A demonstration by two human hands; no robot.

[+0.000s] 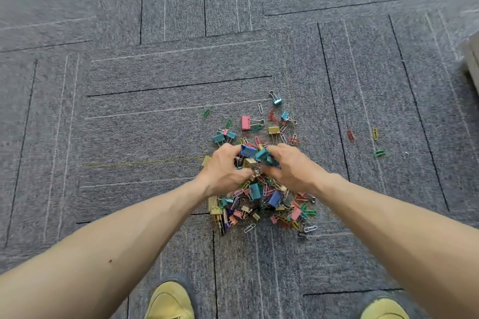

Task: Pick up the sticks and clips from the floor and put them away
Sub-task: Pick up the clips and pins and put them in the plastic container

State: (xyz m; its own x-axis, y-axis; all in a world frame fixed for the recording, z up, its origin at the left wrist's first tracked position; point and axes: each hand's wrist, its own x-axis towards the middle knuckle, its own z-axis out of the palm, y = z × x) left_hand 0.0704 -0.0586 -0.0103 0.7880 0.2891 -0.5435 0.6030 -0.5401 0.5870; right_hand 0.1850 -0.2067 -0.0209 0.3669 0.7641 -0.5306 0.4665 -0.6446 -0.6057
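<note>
A heap of coloured binder clips and paper clips (261, 202) lies on the grey carpet in the middle of the view. My left hand (225, 168) and my right hand (290, 166) curl toward each other over the heap's far side, and between them they grip a bunch of clips (255, 156), blue, teal and yellow ones showing. Loose clips lie scattered beyond the hands, among them a pink binder clip (245, 122) and a teal one (277, 100). No sticks show in the view.
Three stray paper clips lie off to the right: red (350, 135), yellow (375, 133), green (379, 153). A green one (206, 112) lies left of the scatter. My yellow shoes (169, 302) stand at the bottom edge. A pale object (473, 57) sits at the right edge.
</note>
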